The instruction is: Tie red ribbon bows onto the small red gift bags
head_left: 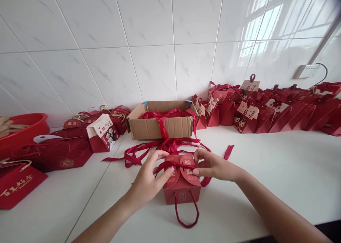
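Observation:
A small red gift box (182,189) with rounded top flaps and a red cord handle sits on the white counter (266,172) in front of me. A red ribbon (176,163) crosses its top. My left hand (149,177) is at the box's left top corner, fingers curled and pinching the ribbon. My right hand (211,165) is at the right top edge, thumb and fingers pinched on the ribbon too. Loose ends of ribbon trail behind the box.
An open cardboard box (162,124) full of red ribbons stands behind. Several finished red gift boxes (266,109) line the tiled wall at right. Red bags (53,152), another gift box (103,133) and a red basin (23,129) lie at left.

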Demonstrator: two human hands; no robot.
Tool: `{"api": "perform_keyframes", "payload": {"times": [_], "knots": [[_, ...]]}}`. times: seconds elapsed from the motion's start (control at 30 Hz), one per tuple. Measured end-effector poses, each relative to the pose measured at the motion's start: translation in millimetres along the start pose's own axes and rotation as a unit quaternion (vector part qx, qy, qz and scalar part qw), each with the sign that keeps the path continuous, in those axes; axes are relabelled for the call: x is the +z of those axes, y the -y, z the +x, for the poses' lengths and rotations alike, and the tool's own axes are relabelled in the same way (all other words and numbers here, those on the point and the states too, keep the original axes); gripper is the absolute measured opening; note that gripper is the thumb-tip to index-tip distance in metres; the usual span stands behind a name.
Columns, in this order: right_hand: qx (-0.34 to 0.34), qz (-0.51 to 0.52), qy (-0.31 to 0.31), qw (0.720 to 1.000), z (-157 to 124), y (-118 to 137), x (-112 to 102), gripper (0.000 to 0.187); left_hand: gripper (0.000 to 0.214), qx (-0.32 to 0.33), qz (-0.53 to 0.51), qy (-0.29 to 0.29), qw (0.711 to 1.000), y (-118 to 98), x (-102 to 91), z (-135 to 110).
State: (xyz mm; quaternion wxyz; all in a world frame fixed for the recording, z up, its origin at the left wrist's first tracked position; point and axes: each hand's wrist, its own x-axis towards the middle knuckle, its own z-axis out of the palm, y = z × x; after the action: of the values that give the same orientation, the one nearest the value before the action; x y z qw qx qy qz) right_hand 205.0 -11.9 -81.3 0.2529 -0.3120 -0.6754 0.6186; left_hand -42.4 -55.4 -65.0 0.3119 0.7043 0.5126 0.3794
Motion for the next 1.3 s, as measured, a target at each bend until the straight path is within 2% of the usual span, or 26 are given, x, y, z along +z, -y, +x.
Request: {"api": "perform_keyframes", "payload": {"times": [0.17, 0.33, 0.4, 0.57, 0.73, 0.87, 1.03, 1.3], "knots": [[-0.026, 0.07, -0.067, 0.995, 9, -5, -1, 0.037, 0.031, -0.006, -0.045, -0.032, 0.998, 8, 11.3, 23], [-0.012, 0.133, -0.141, 0.981, 19, -16, -8, 0.039, 0.05, -0.107, -0.128, -0.077, 0.983, 11, 21.5, 50], [-0.002, 0.152, -0.155, 0.976, 21, -19, -9, 0.04, 0.05, -0.138, -0.138, -0.058, 0.979, 12, 22.8, 55], [0.023, 0.155, -0.152, 0.976, 23, -24, -10, 0.036, 0.036, -0.186, -0.187, 0.041, 0.964, 16, 21.8, 55], [0.009, 0.136, -0.173, 0.975, 23, -28, -11, 0.038, 0.034, -0.19, -0.228, 0.055, 0.953, 26, 20.8, 56], [-0.018, 0.159, -0.152, 0.975, 24, -28, -10, 0.049, 0.031, -0.184, -0.282, 0.054, 0.94, 32, 25.2, 55], [-0.004, 0.224, -0.097, 0.97, 26, -32, -10, 0.06, 0.029, -0.174, -0.357, 0.035, 0.917, 32, 35.8, 50], [0.008, 0.298, -0.069, 0.952, 27, -38, -11, 0.061, 0.025, -0.173, -0.398, 0.026, 0.901, 36, 40.4, 53]]}}
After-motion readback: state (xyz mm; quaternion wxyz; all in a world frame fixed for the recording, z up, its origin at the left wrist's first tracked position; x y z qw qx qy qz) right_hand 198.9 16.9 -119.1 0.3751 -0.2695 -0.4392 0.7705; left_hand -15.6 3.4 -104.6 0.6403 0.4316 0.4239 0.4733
